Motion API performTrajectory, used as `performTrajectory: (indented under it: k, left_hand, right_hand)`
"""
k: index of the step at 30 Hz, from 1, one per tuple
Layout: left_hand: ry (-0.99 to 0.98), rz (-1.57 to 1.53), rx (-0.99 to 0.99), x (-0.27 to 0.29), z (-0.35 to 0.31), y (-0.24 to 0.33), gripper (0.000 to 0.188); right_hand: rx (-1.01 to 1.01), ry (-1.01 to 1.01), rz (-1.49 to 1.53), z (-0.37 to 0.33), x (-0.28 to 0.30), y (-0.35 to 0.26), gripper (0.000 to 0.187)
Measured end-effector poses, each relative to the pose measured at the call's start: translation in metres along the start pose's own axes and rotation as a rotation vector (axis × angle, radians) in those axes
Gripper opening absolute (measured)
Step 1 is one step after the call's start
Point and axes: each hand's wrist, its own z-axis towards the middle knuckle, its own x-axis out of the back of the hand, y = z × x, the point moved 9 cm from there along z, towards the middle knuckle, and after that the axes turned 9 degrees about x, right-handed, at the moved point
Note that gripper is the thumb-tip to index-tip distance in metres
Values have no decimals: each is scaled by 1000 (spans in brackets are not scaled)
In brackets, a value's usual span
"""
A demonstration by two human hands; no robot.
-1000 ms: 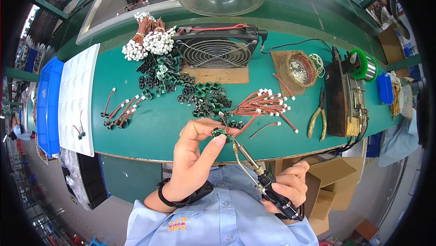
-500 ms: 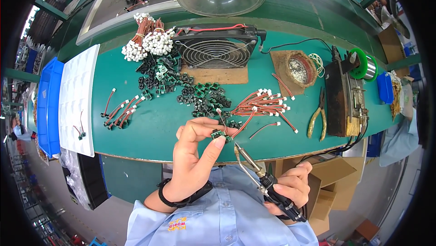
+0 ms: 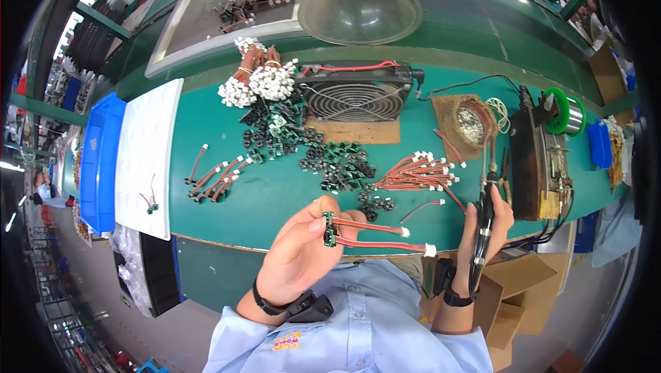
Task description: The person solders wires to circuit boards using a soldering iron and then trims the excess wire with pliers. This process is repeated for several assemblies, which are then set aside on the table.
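Pinched between the fingers and thumb of my left hand (image 3: 292, 256) is a small green circuit board (image 3: 329, 230). Two red-and-dark wire leads (image 3: 368, 225) with white plugs stick out from it to the right. My right hand (image 3: 501, 225) is closed round the black handle of a soldering iron (image 3: 485, 211), which points away from me. Its tip overlaps the right edge of a brown dish (image 3: 451, 117) holding silvery bits; contact cannot be made out. Beyond my left hand lie loose black-and-green boards (image 3: 337, 165) and a fan of wire leads (image 3: 413, 174).
A square cooling fan (image 3: 358, 101) stands at the back, beside bundled white-plug leads (image 3: 272, 80). On the right are pliers (image 3: 506, 177), a dark metal box (image 3: 527, 166) and a solder spool (image 3: 573, 115). Wired boards (image 3: 217, 180) lie left, near a white tray (image 3: 148, 139) and blue bin (image 3: 100, 166).
The soldering iron has swung away from the board, rightward and up to the dish. My left hand has turned the board, so both leads now point right. The view has shifted somewhat.
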Motion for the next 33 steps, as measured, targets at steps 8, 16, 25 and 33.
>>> performTrajectory:
  k: [8, 16, 25, 33]
  left_hand:
    - [-213, -195, 54, -17, 6, -2, 22]
    - [-399, -292, 17, -30, -1, -2, 27]
    - [-527, -251, 10, -47, -6, 4, 26]
    - [-112, 127, -50, -26, -2, 3, 14]
  right_hand:
    - [126, 71, 17, -10, 8, -6, 44]
    - [131, 66, 16, -11, 11, -5, 44]
    - [140, 68, 60, -11, 9, -5, 41]
    - [156, 90, 23, -9, 15, -8, 41]
